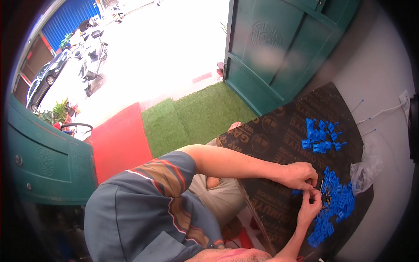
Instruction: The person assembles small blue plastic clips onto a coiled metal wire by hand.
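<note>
My left hand (298, 175) reaches across the dark printed board from the left, its fingers bent in a pinch. Just below it my right hand (309, 206) is also pinched, thumb and fingertips meeting those of the left. Whatever lies between the fingertips is too small and covered to make out. A bit of blue plastic (297, 192) shows beside the left fingers. Close to the right hand spreads a heap of small blue plastic parts (338, 203), with tiny brass-coloured and pale pieces at its near side. Farther back sits a looser group of blue plastic pieces (321, 147).
The dark board tabletop (275, 209) meets a grey wall with a white cable (379, 114). A crumpled clear plastic bag (365, 168) lies at its right edge. Green metal doors (266, 52), a grass mat (196, 109) and a red mat (120, 135) lie beyond.
</note>
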Motion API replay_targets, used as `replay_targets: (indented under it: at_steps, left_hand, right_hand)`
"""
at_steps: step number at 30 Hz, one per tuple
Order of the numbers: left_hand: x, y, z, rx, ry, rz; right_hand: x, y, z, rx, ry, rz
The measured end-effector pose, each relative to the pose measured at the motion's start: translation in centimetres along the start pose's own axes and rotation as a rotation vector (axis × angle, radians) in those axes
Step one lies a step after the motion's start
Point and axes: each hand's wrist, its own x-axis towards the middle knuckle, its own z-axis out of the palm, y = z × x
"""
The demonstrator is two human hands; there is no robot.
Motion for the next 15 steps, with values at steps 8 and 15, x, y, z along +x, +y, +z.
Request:
replay_targets:
  at_steps: [8,15]
  left_hand:
    - [0.1,-0.2,1.9,-0.042,0.035,0.139]
    - [-0.1,-1.3,0.2,0.003,0.092,0.115]
  right_hand:
    - [-0.8,-0.9,-1.2,0.26,0.2,0.044]
    - [0.5,-2.3,-0.6,0.241,0.162,-0.01]
